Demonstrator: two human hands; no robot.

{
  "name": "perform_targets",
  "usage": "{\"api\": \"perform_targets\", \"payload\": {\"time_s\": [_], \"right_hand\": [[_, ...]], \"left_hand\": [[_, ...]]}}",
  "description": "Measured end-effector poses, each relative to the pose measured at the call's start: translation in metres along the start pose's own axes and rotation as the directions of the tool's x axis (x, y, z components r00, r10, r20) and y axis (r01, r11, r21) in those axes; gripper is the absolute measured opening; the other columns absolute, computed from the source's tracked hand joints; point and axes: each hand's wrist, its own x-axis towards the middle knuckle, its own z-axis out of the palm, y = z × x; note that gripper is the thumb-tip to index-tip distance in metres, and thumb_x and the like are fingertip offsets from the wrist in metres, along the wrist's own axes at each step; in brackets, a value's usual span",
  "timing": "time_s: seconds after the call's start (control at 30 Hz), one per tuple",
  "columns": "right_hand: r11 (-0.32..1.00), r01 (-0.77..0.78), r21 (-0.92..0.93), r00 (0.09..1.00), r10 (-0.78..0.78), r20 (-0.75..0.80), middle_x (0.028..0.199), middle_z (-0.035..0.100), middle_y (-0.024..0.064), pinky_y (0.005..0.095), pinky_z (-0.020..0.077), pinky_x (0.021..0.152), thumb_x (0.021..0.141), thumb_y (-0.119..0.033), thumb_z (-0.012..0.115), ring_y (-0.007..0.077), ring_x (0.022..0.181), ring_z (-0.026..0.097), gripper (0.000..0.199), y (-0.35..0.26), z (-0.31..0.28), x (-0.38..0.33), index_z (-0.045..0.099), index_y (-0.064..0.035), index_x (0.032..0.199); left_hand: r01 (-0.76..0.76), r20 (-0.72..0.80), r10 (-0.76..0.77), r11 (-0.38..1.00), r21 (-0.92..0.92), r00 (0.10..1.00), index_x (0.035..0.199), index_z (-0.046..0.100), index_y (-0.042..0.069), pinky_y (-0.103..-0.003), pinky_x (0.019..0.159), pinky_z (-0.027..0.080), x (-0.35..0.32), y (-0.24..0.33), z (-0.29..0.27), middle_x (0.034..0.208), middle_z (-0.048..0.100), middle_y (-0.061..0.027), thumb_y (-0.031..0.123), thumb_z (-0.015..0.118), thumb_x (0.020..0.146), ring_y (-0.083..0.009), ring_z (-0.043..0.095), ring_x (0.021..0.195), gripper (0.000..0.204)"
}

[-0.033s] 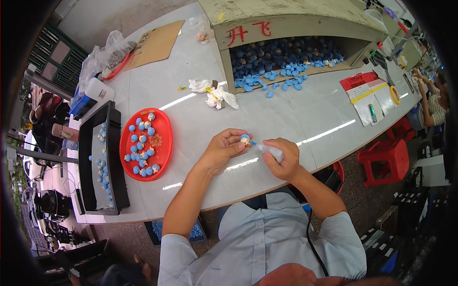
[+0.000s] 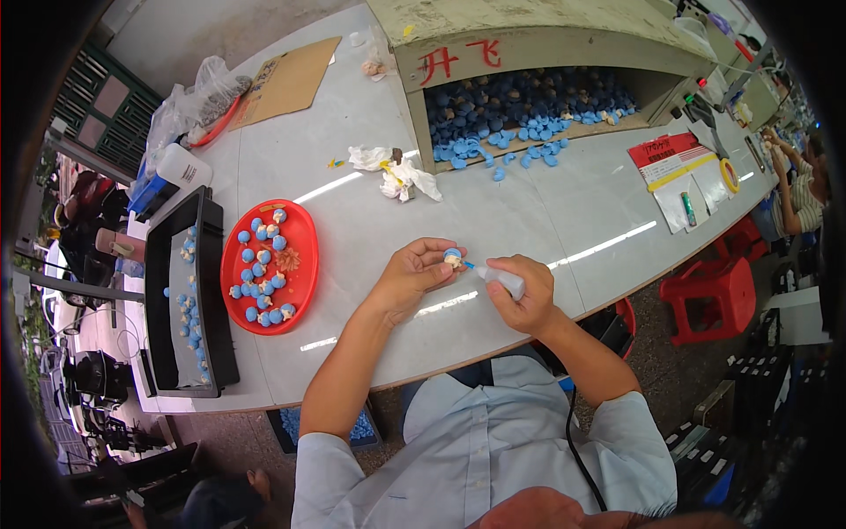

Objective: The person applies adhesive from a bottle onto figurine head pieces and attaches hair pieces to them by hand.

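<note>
Between the fingers of my left hand is a small blue-and-cream figure piece, held over the table in front of me. My right hand is closed round a small translucent squeeze bottle. Its thin blue tip points left and reaches the piece or nearly so; I cannot tell whether they touch. To the left, a red round tray carries several similar blue-and-cream pieces. More of them lie in the black rectangular tray beyond it.
A greenish box-like housing at the back holds a heap of blue parts, some spilling onto the table. Crumpled white tissue lies before it. Right are papers and a yellow tape roll; a red stool stands below.
My hands, the piece and the bottle look unmoved. At the lower left, another person's foot and leg have shifted slightly.
</note>
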Motion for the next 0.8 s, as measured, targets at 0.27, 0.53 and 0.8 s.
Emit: {"api": "perform_targets", "payload": {"time_s": [0.27, 0.53, 0.8], "right_hand": [[0.990, -0.119, 0.081, 0.989, 0.125, -0.072, 0.086, 0.066, 0.0130, 0.0291, 0.0494, 0.065, 0.080, 0.000, 0.066, 0.0181, 0.072, 0.063, 0.028, -0.004, -0.016, -0.005, 0.059, 0.0048, 0.107], [0.841, -0.533, 0.094, 0.820, 0.540, -0.188, 0.110, 0.065, 0.0104, 0.0258, 0.0470, 0.081, 0.089, -0.008, 0.065, 0.0123, 0.087, 0.058, 0.031, 0.046, -0.078, 0.007, 0.053, 0.0015, 0.116], [0.762, -0.593, -0.261, 0.775, 0.453, -0.440, 0.089, 0.060, 0.0032, 0.0265, 0.0446, 0.076, 0.084, -0.007, 0.070, 0.0121, 0.081, 0.051, 0.027, 0.109, -0.165, 0.006, 0.060, 0.0022, 0.106]], "left_hand": [[-0.004, 0.020, 0.003, 1.000, 0.008, 1.000, 0.119, 0.055, 0.003, -0.027, 0.093, 0.053, 0.001, 0.001, 0.000, 0.123, 0.061, -0.0141, 0.005, 0.070, 0.086, -0.0229, 0.062, 0.112, 0.037], [0.052, 0.032, -0.050, 0.996, -0.066, 0.998, 0.120, 0.054, 0.003, -0.029, 0.092, 0.054, -0.002, 0.003, 0.001, 0.122, 0.061, -0.0138, 0.003, 0.066, 0.088, -0.0244, 0.062, 0.112, 0.034], [-0.163, 0.041, 0.160, 0.983, 0.081, 0.986, 0.118, 0.055, 0.001, -0.032, 0.098, 0.050, 0.003, -0.006, 0.002, 0.117, 0.062, -0.0125, 0.003, 0.072, 0.084, -0.0244, 0.063, 0.111, 0.038]]}}
